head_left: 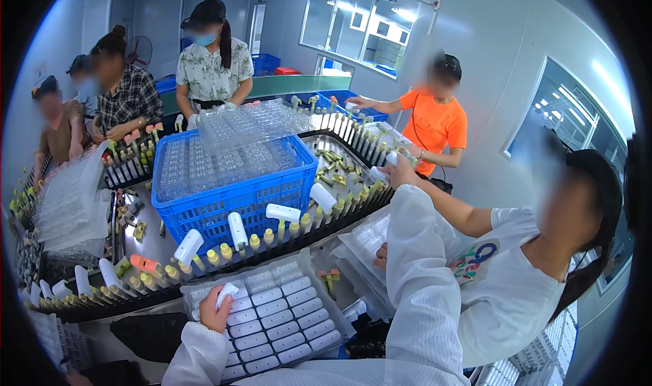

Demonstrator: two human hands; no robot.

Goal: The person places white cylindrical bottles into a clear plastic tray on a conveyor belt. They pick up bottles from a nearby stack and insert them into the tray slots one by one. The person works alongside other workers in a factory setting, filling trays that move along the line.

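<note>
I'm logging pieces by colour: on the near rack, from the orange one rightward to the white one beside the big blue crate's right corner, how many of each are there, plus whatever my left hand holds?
Orange piece: 1
White rack pieces: 4
White piece in your left hand: 1
Total: 6

The left hand (214, 310) holds a white piece (228, 291) over a clear tray (259, 281); beyond, a blue crate (272, 194) carries stacked trays (224, 163).
</note>
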